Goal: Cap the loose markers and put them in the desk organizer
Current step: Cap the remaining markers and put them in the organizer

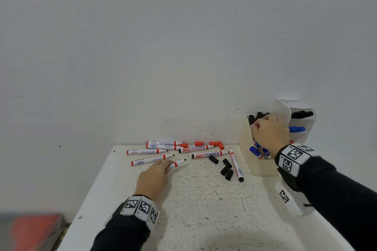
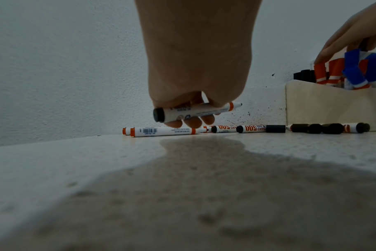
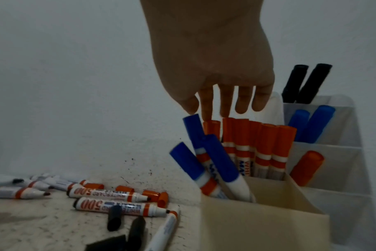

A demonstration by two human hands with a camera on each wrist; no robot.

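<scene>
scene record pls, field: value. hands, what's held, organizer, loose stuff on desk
left hand: grips an uncapped marker, lifted off the desk
right hand: fingers straight, above the capped markers, holding nothing
organizer: holds blue-capped markers and orange-capped markers
rear tiered holder: black, blue, orange markers
loose on desk: uncapped markers, orange caps, black caps

Left hand [image 1: 155,177] hides most of its marker [image 1: 177,163].
</scene>
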